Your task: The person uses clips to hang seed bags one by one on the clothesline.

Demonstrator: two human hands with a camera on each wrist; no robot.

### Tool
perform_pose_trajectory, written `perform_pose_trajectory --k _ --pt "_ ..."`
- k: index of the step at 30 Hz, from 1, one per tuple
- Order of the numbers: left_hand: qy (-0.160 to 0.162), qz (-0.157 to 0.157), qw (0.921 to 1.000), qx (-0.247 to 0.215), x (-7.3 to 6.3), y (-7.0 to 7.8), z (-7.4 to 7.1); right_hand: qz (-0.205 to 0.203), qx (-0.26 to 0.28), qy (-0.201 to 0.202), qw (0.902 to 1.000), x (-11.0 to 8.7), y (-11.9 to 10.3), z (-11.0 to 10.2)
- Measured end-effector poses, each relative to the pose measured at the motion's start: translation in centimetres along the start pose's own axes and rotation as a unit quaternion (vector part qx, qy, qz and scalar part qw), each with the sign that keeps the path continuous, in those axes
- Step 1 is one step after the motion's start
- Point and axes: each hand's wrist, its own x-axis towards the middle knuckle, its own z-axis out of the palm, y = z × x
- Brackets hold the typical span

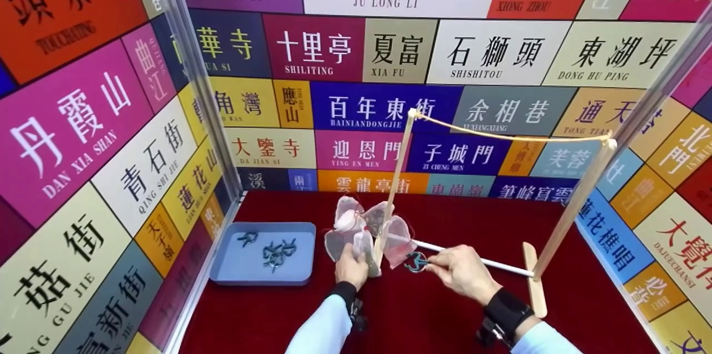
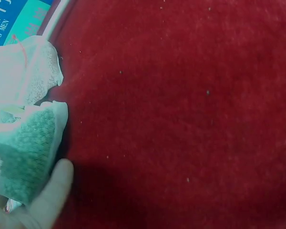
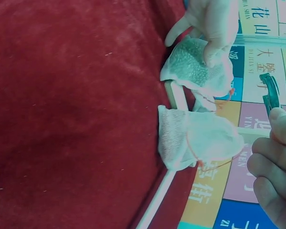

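In the head view, several white mesh sachets with thin red drawstrings lie bunched at the left foot of a wooden frame. My left hand grips the nearest sachet, whose green filling shows through the mesh in the left wrist view. The thumb lies across its front in the right wrist view. Just right of the bunch, my right hand pinches a small dark green clip between thumb and fingertips, its jaws pointing away from the hand. A pinkish sachet hangs close to that clip.
A yellow cord sags between the frame's two upright posts, and a white rod joins them low down. At the left, a blue tray holds several green clips. Panels printed with characters enclose the red cloth-covered table.
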Motion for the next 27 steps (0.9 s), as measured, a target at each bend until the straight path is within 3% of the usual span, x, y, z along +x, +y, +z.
perform_pose_trajectory --k 5,8,9,12,15,16,20,24,27 --pt "0.029 0.073 0.9957 -0.05 1.7 -1.0 1.2 0.002 -0.006 0.013 0.9999 1.3 -0.1 -0.6" --pt "0.016 0.118 0.9892 -0.085 1.9 2.1 -1.2 0.015 -0.014 0.026 0.9994 2.2 0.1 -1.7" --pt "0.013 0.139 0.9849 -0.102 2.3 2.4 -1.6 0.019 -0.017 0.033 0.9991 2.7 0.3 -2.2" --pt "-0.014 0.16 0.9784 -0.13 1.5 8.0 -5.9 0.028 -0.034 0.054 0.9976 4.5 0.6 -3.7" --pt "-0.039 0.151 0.9773 -0.143 1.5 12.0 -7.9 0.036 -0.054 0.069 0.9955 6.7 1.0 -5.5" --pt "-0.053 0.135 0.9796 -0.139 1.2 14.4 -9.3 0.039 -0.062 0.074 0.9946 7.5 1.1 -6.2" --pt "-0.073 0.133 0.9796 -0.131 1.8 18.3 -10.3 0.043 -0.094 0.103 0.9893 10.9 1.4 -9.1" --pt "-0.052 0.169 0.9767 -0.121 2.7 21.8 -10.9 0.03 -0.135 0.138 0.9808 14.2 2.0 -11.9" --pt "-0.039 0.185 0.9742 -0.123 3.4 24.0 -11.2 0.041 -0.165 0.14 0.9755 16.3 2.7 -13.5"
